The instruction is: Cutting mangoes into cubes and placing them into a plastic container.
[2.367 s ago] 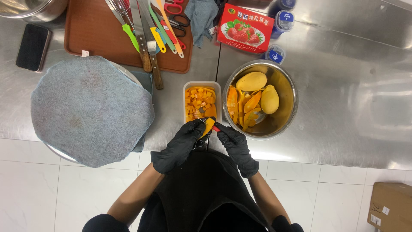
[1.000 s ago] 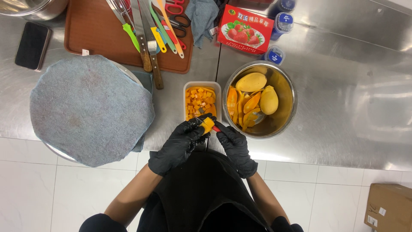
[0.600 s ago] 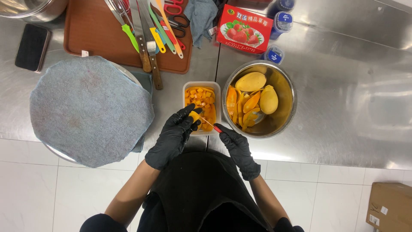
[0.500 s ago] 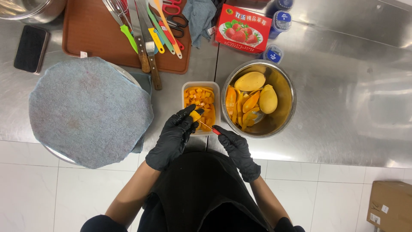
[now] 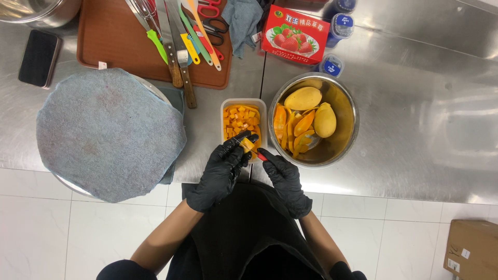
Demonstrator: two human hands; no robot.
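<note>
Over the near end of the rectangular clear plastic tub (image 5: 244, 122) of orange mango cubes, the black-gloved left hand (image 5: 220, 173) gripped a mango piece (image 5: 247, 144); just right, the right hand (image 5: 284, 180) clasped a red-handled knife (image 5: 261, 154), tip pointing left into it.

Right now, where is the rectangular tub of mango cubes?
In the head view, the tub of mango cubes sits mid-counter, just left of the steel bowl and right of the grey cloth, directly beyond the left hand.
</note>
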